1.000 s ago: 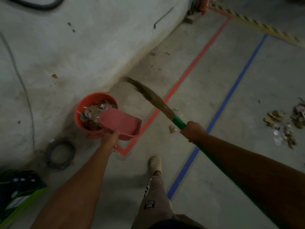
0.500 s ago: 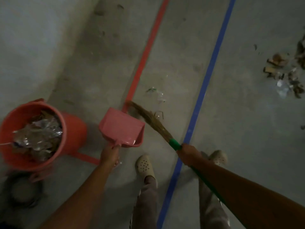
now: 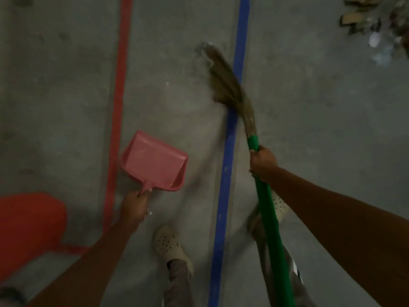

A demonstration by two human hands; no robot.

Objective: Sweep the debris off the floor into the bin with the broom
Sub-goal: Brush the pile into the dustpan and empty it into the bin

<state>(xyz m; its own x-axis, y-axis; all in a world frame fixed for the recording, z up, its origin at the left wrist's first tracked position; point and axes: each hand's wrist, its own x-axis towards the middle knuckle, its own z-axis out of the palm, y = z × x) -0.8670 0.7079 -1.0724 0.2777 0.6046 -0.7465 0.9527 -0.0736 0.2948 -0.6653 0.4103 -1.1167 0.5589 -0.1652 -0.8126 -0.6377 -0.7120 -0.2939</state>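
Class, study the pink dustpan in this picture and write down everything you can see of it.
The dustpan is pink and looks like moulded plastic: a wide flat tray with low walls at its sides and back, plus a short handle. Nothing shows inside it. The left hand grips the handle; the open mouth points away from the person. It is between the red line and the blue line, nearer the red. Whether it touches the floor cannot be told.

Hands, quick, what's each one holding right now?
Left hand: grip closed on the handle of the pink dustpan.
Right hand: grip closed on the green handle of the broom.
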